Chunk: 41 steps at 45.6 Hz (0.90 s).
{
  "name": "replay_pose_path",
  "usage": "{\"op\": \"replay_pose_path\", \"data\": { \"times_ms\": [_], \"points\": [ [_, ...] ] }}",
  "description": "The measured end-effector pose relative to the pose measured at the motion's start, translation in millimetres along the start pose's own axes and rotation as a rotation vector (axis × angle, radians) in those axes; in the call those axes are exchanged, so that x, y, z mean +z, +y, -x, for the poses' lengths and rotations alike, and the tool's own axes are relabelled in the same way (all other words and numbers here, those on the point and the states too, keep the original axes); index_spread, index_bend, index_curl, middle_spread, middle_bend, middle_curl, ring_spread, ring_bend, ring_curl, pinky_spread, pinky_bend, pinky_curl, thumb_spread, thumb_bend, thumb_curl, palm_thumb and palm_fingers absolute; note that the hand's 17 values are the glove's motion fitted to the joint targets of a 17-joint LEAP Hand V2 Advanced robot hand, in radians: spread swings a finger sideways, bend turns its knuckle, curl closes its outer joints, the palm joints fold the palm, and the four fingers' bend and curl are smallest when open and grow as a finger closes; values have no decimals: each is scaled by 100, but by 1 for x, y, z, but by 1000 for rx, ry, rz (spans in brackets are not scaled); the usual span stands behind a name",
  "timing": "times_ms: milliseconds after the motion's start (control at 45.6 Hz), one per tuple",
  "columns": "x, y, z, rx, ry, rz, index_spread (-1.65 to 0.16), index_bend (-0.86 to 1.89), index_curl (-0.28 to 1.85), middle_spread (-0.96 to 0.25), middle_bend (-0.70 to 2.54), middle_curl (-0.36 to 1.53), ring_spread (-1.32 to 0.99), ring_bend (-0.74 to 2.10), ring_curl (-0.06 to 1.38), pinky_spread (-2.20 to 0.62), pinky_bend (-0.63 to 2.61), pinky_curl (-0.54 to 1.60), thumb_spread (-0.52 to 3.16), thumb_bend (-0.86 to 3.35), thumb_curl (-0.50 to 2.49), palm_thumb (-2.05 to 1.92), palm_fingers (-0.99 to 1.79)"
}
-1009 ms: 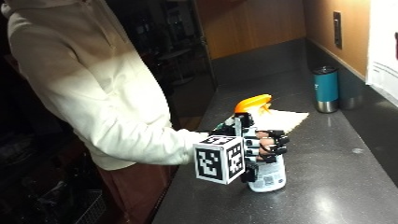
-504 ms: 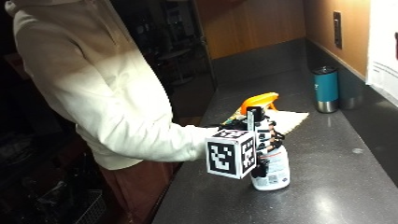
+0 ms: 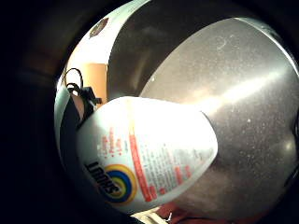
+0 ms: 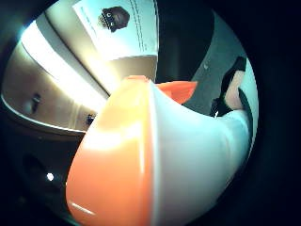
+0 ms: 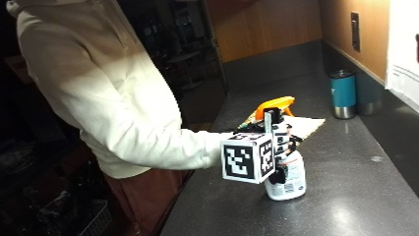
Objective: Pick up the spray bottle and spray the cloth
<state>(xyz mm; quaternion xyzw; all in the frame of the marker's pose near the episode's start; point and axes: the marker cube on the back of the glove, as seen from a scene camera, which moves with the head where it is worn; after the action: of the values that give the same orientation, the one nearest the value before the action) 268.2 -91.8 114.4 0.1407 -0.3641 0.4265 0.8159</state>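
In the outside view a white spray bottle point(image 5: 288, 181) with an orange trigger head point(image 5: 275, 105) stands upright on the dark counter point(image 5: 340, 211). My gloved right hand point(image 5: 284, 145) grips its neck just below the head, fingers curled round it. A pale cloth point(image 5: 306, 126) lies flat on the counter right behind the bottle. The little finger side palm view shows the bottle's labelled body point(image 3: 149, 154) close up, over the speckled counter point(image 3: 233, 93). The orange head point(image 4: 113, 160) and white neck point(image 4: 188, 155) fill the thumb side palm view.
A teal tumbler point(image 5: 342, 93) stands at the back, near the wall. A white paper sheet point(image 5: 404, 54) hangs on the wall at the right. Bare counter stretches in front of and to the right of the bottle. The counter's left edge runs close beside the bottle.
My hand has moved a little to the right and wrapped closer round the bottle's neck. The bottle stands at about the same spot on the counter.
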Motion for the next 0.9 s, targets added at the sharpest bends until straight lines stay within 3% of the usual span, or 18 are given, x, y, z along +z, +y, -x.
{"op": "replay_pose_path", "data": {
  "times_ms": [197,439,702,899],
  "points": [
    [-4,4,2,-3,-66,-30,-20,29,50,-11,53,48,-15,59,44,-18,27,33,25,-6,65,100,129],
    [7,-2,11,-47,63,31,-17,31,52,-11,55,49,-16,60,45,-18,25,34,21,-3,68,103,137],
    [43,0,52,-225,466,405,-15,40,56,-11,58,51,-16,64,47,-20,28,36,7,-4,70,100,140],
    [73,16,94,-254,663,708,-18,40,56,-12,59,51,-16,67,48,-20,31,37,9,-4,70,97,139]
  ]
}}
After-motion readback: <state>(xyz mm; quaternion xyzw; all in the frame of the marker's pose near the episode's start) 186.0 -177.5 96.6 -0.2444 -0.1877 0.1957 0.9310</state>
